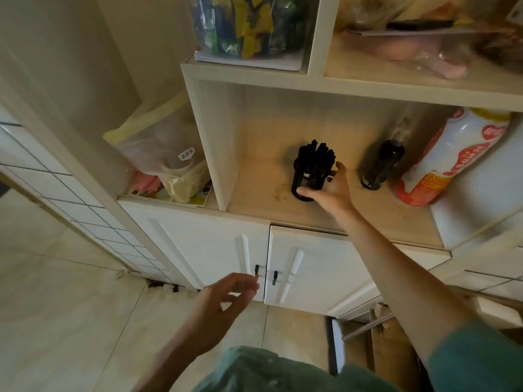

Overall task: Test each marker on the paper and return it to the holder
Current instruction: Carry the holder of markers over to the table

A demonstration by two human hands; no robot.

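A black mesh holder stands on the wooden shelf of a cabinet, packed with several black markers. My right hand reaches into the shelf and wraps the holder from the right: the thumb lies against its lower front and the fingers curl round its far side. My left hand hovers lower down in front of the cabinet doors, its fingers loosely curled and holding nothing. No paper is in view.
A dark bottle and a large white and red bottle stand to the right of the holder. A clear plastic bag fills the left niche. White doors with black handles are below, and the upper shelves hold bags.
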